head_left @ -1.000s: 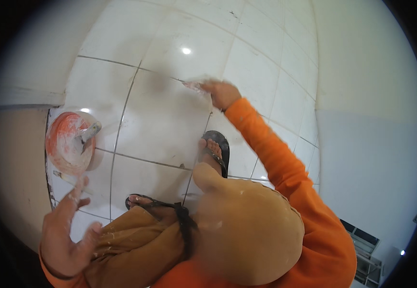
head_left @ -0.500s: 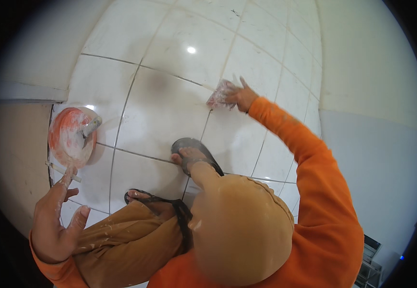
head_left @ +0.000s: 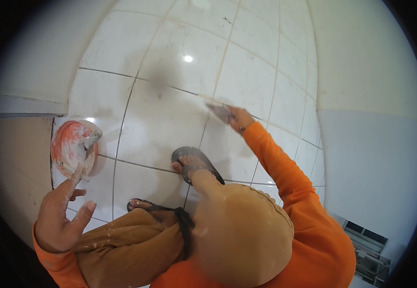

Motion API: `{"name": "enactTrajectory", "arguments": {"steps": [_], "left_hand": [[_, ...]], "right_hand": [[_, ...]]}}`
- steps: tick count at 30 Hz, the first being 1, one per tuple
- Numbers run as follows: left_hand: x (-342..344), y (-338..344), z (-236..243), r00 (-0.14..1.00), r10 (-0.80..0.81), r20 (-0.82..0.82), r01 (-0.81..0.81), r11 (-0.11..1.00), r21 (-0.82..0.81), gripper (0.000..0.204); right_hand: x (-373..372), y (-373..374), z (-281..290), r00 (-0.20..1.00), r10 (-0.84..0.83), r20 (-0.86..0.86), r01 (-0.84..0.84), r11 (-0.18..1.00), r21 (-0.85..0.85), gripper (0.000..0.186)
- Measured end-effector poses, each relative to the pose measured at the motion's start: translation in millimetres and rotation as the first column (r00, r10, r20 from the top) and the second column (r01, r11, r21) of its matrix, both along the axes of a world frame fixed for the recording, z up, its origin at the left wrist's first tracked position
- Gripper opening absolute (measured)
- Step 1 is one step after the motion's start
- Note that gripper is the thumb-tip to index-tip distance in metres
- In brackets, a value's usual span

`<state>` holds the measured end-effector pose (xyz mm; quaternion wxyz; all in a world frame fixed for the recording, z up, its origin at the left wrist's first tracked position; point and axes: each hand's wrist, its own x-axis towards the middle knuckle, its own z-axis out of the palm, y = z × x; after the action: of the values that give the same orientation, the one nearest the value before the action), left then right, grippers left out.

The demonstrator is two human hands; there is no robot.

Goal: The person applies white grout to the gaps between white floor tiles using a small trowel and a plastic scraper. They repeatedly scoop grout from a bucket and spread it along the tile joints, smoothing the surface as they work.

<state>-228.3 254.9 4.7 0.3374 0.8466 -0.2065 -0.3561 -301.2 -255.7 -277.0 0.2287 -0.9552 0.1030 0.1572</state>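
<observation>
My right hand (head_left: 239, 119) grips a flat, thin, dark reddish piece smeared with white (head_left: 221, 113); I cannot tell its kind. It is tilted edge-on over a tile joint of the white tiled floor (head_left: 165, 125); contact with the floor is unclear. To the left, my left hand (head_left: 64, 209) hovers near an orange basin (head_left: 56, 151), a thin white cigarette-like stick (head_left: 84, 178) between its outstretched fingers and its thumb apart. White paste coats the basin, and a scraper with a smeared, pale handle (head_left: 93, 139) rests in it.
Both my feet wear black flip-flops (head_left: 175, 154), planted on the tiles. A wall with a low ledge (head_left: 26, 106) bounds the left, and a pale wall (head_left: 367, 144) runs along the right. A metal rack (head_left: 369, 257) stands at lower right. Some joints look dark, others filled pale.
My right hand has drawn slightly nearer and turned the flat piece from face-on to nearly edge-on. The left hand still has the stick, now overlapping the basin's near rim in view.
</observation>
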Motion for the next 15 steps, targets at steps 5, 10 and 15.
{"name": "enactTrajectory", "arguments": {"steps": [5, 10, 15], "left_hand": [[-0.3, 3.7, -1.5, 0.997, 0.061, -0.042, -0.060, 0.998, 0.038, 0.061], [-4.7, 14.8, -7.8, 0.993, 0.111, 0.052, -0.108, 0.992, -0.058, 0.059], [-1.9, 13.8, -14.8, 0.984, 0.170, 0.044, -0.168, 0.985, -0.044, 0.062]], "right_hand": [[83.3, -19.8, 28.1, 0.997, -0.021, -0.071, 0.011, 0.990, -0.139, 0.048], [93.2, -55.6, -17.5, 0.750, 0.645, 0.147, -0.580, 0.748, -0.323, 0.055], [2.2, -92.5, -40.1, 0.738, 0.661, 0.135, -0.628, 0.746, -0.224, 0.065]]}}
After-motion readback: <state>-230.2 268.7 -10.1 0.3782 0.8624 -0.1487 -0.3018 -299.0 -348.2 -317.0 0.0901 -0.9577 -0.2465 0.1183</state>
